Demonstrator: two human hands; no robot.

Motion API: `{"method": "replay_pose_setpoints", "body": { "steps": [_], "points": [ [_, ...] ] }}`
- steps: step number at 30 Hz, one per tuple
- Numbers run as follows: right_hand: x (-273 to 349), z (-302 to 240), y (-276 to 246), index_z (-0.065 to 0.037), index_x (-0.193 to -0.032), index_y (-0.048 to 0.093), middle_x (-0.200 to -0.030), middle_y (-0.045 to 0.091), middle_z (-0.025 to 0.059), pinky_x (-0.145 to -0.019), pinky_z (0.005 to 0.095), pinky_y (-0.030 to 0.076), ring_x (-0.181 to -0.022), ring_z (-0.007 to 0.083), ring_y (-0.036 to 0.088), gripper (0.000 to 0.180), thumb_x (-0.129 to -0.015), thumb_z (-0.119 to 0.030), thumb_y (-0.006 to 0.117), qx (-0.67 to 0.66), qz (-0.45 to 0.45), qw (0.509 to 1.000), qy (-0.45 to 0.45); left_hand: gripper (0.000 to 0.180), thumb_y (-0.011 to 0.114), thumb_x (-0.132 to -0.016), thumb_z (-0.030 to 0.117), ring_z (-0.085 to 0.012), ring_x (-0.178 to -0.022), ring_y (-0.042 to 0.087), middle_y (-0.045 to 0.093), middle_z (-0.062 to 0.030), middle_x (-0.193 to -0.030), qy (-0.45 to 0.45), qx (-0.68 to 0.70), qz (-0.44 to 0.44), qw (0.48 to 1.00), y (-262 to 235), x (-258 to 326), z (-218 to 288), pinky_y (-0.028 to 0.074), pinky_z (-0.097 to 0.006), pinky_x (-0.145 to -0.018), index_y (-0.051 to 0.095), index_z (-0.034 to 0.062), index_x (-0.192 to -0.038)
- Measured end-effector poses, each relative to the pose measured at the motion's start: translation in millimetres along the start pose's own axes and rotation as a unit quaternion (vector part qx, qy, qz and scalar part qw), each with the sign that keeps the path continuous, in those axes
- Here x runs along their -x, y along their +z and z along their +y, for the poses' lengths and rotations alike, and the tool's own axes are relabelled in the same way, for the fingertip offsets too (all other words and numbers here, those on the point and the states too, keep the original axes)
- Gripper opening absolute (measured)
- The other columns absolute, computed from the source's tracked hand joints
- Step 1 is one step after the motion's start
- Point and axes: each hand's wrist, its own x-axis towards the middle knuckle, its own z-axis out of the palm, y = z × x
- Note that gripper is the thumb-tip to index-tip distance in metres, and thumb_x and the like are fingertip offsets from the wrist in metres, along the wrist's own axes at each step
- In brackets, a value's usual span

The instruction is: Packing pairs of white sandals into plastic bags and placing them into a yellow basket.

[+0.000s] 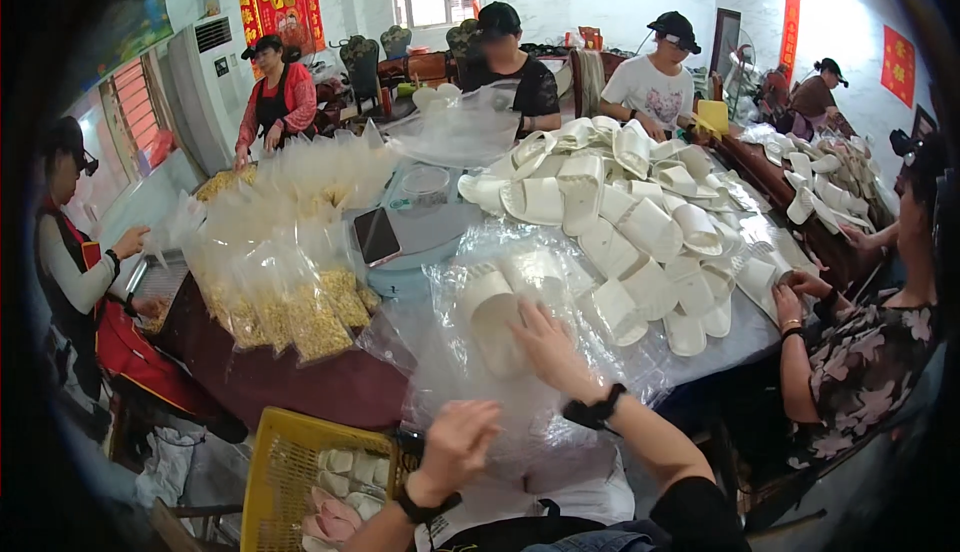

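Right before me on the table edge lies a pair of white slippers (492, 314) on clear plastic bags (450, 382). Whether the pair is inside a bag or on top of one I cannot tell. My right hand (556, 350) reaches over the pair, fingers stretched out, fingertips at the side of the left slipper. My left hand (458, 444) hovers nearer to me, above the table's near edge and apart from the slippers. Its fingers look bent and are smeared by motion. A big heap of loose white slippers (655, 224) spreads to the right.
A yellow basket (262, 482) with slippers, one pink, stands low at left. Beyond the bags, a phone (377, 237) lies on a bluish-grey lid (430, 220). Left of it stand bags of yellow pieces (310, 317). Several people work around the tables, one close on my right (850, 352).
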Motion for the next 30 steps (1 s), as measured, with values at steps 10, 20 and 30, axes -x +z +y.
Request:
{"method": "replay_pose_setpoints", "body": {
  "steps": [10,20,30],
  "points": [
    [138.2,19.8,-144.3,-0.001,-0.110,0.073,-0.114,0.072,0.0153,-0.084,0.0380,0.057,-0.100,0.0313,0.071,0.046,-0.072,0.014,0.052,-0.085,0.092,0.992,0.031,0.068,0.061,-0.078,-0.008,-0.0396,-0.149,0.033,0.046,-0.0141,-0.155,0.118,-0.137,-0.114,0.977,-18.6,-1.6,-49.9,0.019,-0.060,-0.122,0.053,0.0093,-0.143],
    [95.4,81.4,-119.6,-0.022,-0.123,0.071,-0.146,0.058,-0.0061,-0.115,0.0479,0.030,-0.148,0.0196,0.038,0.043,-0.084,-0.005,0.068,0.186,-0.116,0.964,-0.149,0.032,0.068,-0.079,0.001,-0.0288,-0.130,0.059,0.067,-0.0126,-0.130,0.091,-0.071,-0.117,0.986,-3.4,3.4,-74.1,0.038,-0.049,-0.116,0.068,0.0044,-0.111],
    [82.2,98.3,-104.2,-0.008,-0.098,0.077,-0.110,0.076,0.0023,-0.095,0.0370,0.046,-0.107,0.0215,0.061,0.012,-0.088,-0.013,0.074,-0.187,-0.034,0.981,-0.047,0.007,0.072,-0.085,0.005,-0.0311,-0.113,0.065,0.074,-0.0083,-0.104,0.022,-0.004,-0.035,0.999,-0.5,-1.5,-67.8,0.049,-0.041,-0.097,0.069,0.0042,-0.091]
  ]
}}
